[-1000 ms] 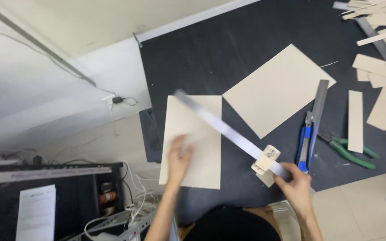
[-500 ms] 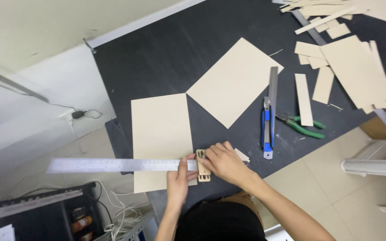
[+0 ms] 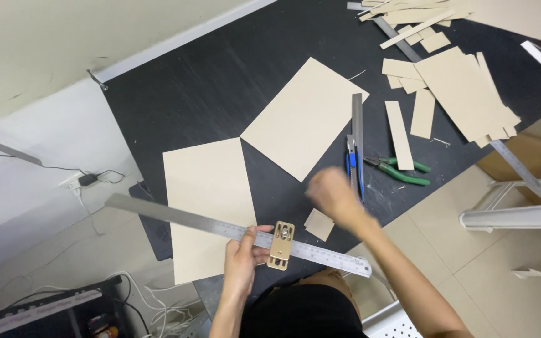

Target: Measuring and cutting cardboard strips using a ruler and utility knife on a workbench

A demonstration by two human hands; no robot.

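**Steel ruler pinned low in the frame**

Steel ruler (image 3: 220,227) with brass stop (image 3: 281,245) slants across the lower centre, over a tan board (image 3: 208,188). The left hand (image 3: 242,256) pinches it. The right hand (image 3: 332,195), blurred, grip unclear, hovers near the blue utility knife (image 3: 352,169).

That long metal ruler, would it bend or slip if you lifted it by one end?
The steel ruler looks thin and long, so it would probably flex slightly. Its smooth face likely slides easily on the tan sheet, which may be why the left hand grips it.
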